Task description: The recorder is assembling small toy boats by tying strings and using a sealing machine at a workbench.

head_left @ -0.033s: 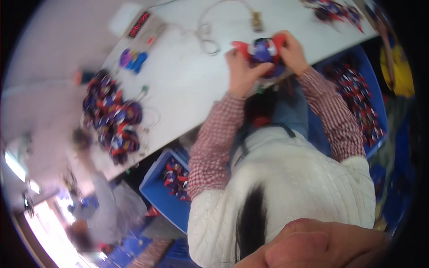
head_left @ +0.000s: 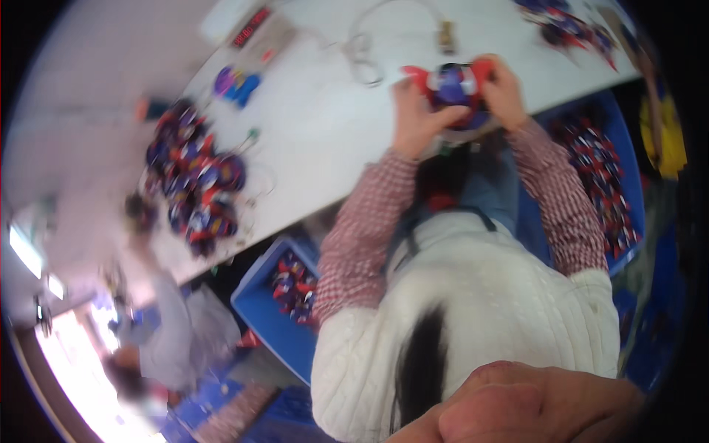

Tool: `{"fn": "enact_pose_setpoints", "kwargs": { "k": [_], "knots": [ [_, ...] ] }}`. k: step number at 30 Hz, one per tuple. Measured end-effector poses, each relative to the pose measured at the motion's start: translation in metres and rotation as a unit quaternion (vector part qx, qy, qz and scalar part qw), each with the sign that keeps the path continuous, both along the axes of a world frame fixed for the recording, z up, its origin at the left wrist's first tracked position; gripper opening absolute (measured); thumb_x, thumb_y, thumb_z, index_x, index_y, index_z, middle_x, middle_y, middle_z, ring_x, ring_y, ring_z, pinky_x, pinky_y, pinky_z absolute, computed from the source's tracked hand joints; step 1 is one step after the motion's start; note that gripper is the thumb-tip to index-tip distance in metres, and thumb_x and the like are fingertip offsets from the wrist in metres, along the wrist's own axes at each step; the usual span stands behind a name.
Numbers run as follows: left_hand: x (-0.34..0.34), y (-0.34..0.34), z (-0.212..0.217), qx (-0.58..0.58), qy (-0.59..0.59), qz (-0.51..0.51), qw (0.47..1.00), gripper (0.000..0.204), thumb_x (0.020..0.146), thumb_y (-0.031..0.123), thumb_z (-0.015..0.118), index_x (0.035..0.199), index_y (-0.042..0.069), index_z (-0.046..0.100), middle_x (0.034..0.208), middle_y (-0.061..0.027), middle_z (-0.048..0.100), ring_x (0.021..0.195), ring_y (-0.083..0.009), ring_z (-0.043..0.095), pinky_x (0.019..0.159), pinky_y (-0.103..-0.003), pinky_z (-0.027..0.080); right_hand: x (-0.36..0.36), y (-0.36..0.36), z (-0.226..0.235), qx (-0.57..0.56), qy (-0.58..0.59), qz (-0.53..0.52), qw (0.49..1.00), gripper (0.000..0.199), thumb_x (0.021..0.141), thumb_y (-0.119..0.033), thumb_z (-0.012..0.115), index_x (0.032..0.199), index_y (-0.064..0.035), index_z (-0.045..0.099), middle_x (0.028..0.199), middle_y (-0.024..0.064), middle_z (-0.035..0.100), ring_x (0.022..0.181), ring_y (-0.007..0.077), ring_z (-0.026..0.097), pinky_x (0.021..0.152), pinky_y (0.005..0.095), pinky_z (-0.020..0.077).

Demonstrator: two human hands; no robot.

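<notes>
Both hands, left hand (head_left: pixel 415 118) and right hand (head_left: pixel 508 90), close their grip on a blurred red-and-blue item (head_left: pixel 452 83) at the white surface (head_left: pixel 325 125) edge, its underside hidden, beyond a loose wire loop (head_left: pixel 362 55) and heaped similar pieces (head_left: pixel 193 181).
</notes>
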State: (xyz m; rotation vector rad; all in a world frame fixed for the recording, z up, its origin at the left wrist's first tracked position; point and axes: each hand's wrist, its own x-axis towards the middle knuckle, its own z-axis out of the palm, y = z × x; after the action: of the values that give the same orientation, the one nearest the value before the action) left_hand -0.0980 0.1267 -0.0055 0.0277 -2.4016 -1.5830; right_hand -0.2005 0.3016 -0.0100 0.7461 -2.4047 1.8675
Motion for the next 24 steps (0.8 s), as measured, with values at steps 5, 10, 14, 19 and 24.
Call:
{"fn": "enact_pose_setpoints", "kwargs": {
  "k": [5, 10, 14, 19, 24],
  "knots": [
    [0.025, 0.019, 0.044, 0.414, 0.073, 0.013, 0.907, 0.063, 0.065, 0.006, 0.078, 0.120, 0.000, 0.046, 0.105, -0.0098, 0.057, 0.089, -0.0174, 0.057, 0.082, -0.027, 0.048, 0.022, -0.022, 0.062, -0.089, -0.005, 0.045, 0.995, 0.025, 0.084, 0.000, 0.052, 0.108, -0.0019, 0.058, 0.098, 0.0054, 0.062, 0.085, 0.0134, 0.056, 0.079, 0.0231, 0.0440],
    [0.068, 0.005, 0.048, 0.531, 0.111, 0.134, 0.829, 0.050, 0.072, 0.003, 0.064, 0.120, 0.000, 0.049, 0.103, -0.0099, 0.060, 0.086, -0.0162, 0.058, 0.080, -0.025, 0.048, 0.071, -0.069, 0.092, -0.111, -0.134, 0.183, 0.968, 0.024, 0.089, -0.006, 0.053, 0.112, -0.0001, 0.057, 0.105, 0.0057, 0.061, 0.089, 0.0117, 0.054, 0.080, 0.0212, 0.0425],
    [0.108, -0.025, 0.062, 0.607, 0.154, 0.134, 0.768, 0.057, 0.073, 0.011, 0.054, 0.129, 0.007, 0.044, 0.118, -0.0173, 0.055, 0.105, -0.0226, 0.054, 0.089, -0.032, 0.045, 0.092, -0.089, 0.107, -0.102, -0.183, 0.304, 0.929, 0.029, 0.091, -0.009, 0.052, 0.119, -0.0028, 0.054, 0.114, 0.0062, 0.057, 0.100, 0.0139, 0.051, 0.089, 0.0252, 0.0388],
    [0.193, -0.101, 0.104, 0.496, 0.243, 0.281, 0.785, 0.048, 0.075, 0.020, 0.056, 0.119, 0.000, 0.053, 0.102, -0.0120, 0.065, 0.076, -0.0197, 0.063, 0.065, -0.027, 0.052, 0.092, -0.098, 0.095, -0.038, 0.011, 0.285, 0.958, 0.031, 0.089, -0.010, 0.054, 0.119, -0.0040, 0.053, 0.119, 0.0087, 0.052, 0.107, 0.0203, 0.048, 0.092, 0.0295, 0.0372],
    [0.305, -0.228, 0.153, 0.015, 0.255, 0.492, 0.832, 0.033, 0.071, 0.002, 0.056, 0.103, 0.003, 0.058, 0.092, -0.0086, 0.062, 0.082, -0.0203, 0.060, 0.075, -0.029, 0.051, 0.083, -0.068, 0.040, 0.235, 0.232, 0.223, 0.917, 0.036, 0.084, -0.013, 0.060, 0.118, -0.0044, 0.053, 0.120, 0.0121, 0.049, 0.114, 0.0283, 0.044, 0.095, 0.0340, 0.0362]
  ]
}}
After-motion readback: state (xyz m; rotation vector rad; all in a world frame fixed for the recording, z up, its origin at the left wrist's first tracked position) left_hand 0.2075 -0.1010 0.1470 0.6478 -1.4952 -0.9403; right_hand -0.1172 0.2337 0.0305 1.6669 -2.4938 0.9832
